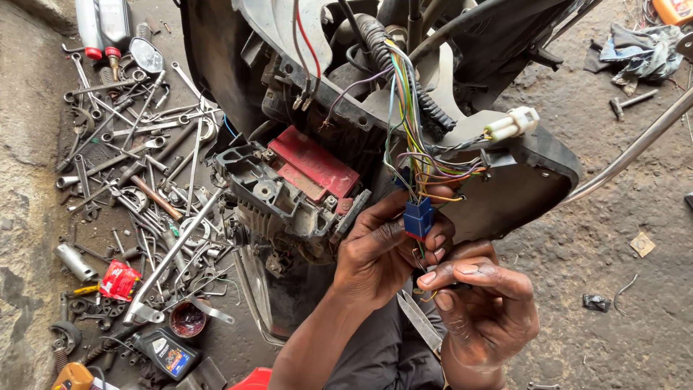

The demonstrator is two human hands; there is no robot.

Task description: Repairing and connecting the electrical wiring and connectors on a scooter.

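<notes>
A: What is being held in the left hand's grip?

B: A small blue connector block is being pinched there, the fingers being closed around its sides. It is being kept near the middle of the scene, just below the opened scooter body.

A: And the grip of the right hand?

B: It is being curled shut just right of and nearer than the left one, with thumb and forefinger being pressed together on thin wire ends below the block. A metal blade is being carried in the same hand, pointing up and left; how it is being gripped cannot be told.

A: What is being fed into the block?

B: A bundle of coloured wires is being led down into it from the far side. A white plug is hanging to the right of that bundle, and a red battery is being seated to the left.

A: And on the ground?

B: Spanners and other tools are being left scattered at the left, with a small oil bottle lying nearer.
</notes>
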